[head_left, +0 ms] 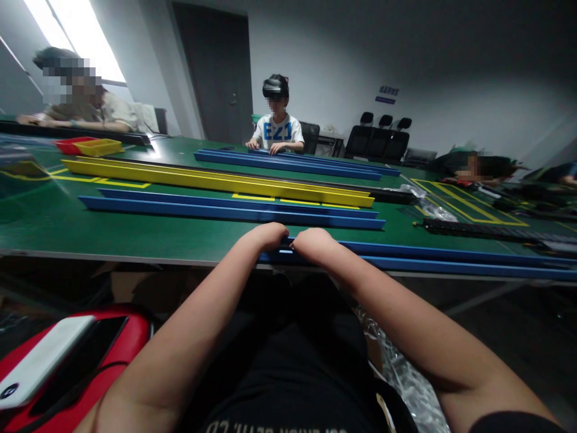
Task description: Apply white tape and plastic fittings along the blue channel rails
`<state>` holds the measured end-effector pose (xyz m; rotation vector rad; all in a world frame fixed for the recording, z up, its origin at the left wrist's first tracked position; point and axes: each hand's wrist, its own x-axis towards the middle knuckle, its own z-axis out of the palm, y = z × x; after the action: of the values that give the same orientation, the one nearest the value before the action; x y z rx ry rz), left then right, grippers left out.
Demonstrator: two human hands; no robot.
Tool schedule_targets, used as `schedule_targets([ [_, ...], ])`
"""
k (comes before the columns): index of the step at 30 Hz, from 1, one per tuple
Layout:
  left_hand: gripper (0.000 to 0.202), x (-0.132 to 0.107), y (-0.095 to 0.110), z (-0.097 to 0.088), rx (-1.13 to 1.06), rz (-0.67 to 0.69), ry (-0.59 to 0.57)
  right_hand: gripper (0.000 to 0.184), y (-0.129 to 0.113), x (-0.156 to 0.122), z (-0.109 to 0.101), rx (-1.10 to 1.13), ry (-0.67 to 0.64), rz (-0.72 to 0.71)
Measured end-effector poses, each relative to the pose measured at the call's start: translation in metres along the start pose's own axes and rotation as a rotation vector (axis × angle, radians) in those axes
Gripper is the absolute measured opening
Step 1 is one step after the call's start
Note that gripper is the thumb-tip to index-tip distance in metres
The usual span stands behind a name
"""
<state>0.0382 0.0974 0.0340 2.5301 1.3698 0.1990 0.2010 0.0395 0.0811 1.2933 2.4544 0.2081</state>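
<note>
My left hand [271, 234] and my right hand [312, 239] are close together at the left end of a long blue channel rail [451, 259], which lies along the table's front edge. Both wrists are bent, with the fingers curled inward and mostly hidden behind the backs of the hands. A small dark piece shows in the gap between them, too little of it to name. Just beyond my hands lies another blue channel rail [234, 209], and behind that a yellow channel rail [216, 180].
The green table [148, 236] also bears more blue rails [288, 163], red and yellow trays [98, 147], a black strip [478, 229] and clear plastic wrap [435, 207]. Other people sit around it, one person [278, 129] opposite. A red stool [130, 319] holds a white device [47, 355].
</note>
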Motion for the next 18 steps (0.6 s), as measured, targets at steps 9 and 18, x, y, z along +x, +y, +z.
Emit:
schedule_targets([
  [9,0.02,-0.001,-0.003,0.002,0.09,0.008,-0.041,0.046,0.037,-0.004,-0.009,0.194,-0.04,-0.174],
  [18,0.019,0.0,-0.003,0.001,0.106,-0.038,-0.05,0.043,0.065,-0.029,-0.022,0.29,-0.087,-0.268],
])
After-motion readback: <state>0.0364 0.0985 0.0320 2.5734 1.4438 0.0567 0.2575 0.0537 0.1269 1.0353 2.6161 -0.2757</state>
